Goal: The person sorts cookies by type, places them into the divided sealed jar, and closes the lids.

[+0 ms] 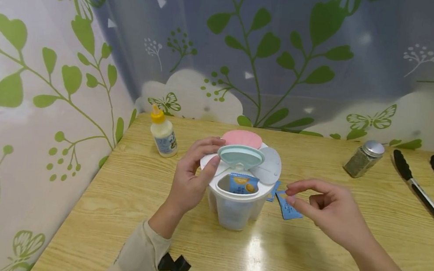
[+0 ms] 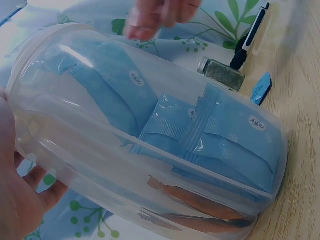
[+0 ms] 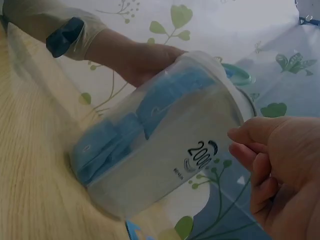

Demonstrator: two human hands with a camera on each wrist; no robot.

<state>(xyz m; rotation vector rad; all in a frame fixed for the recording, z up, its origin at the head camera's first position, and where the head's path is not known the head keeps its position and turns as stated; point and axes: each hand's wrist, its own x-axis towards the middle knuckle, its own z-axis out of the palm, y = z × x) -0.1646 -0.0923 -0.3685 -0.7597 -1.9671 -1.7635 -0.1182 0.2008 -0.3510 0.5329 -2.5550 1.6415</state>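
Note:
A clear, multi-compartment storage container [image 1: 234,212] with a white lid stands upright on the table. Its mint flap [image 1: 241,156] is raised, and a blue snack sachet [image 1: 241,185] shows in the opening beneath. My left hand [image 1: 193,172] grips the lid's left side, thumb near the raised flap. Through the wall in the left wrist view, several blue sachets [image 2: 235,145] fill one compartment and brown-looking packets [image 2: 200,202] lie in another. To the container's right, my right hand [image 1: 328,209] hovers with bent fingers and nothing visible between them. Behind its fingertips lies a loose blue sachet [image 1: 288,207].
Another blue sachet [image 1: 274,192] lies partly behind the container. A yellow-capped bottle [image 1: 164,135] stands at the back left. Toward the right are a glass jar with a metal lid [image 1: 364,159] and black-tipped tongs [image 1: 429,197]. A patterned curtain [image 1: 279,71] hangs behind the table [image 1: 113,213].

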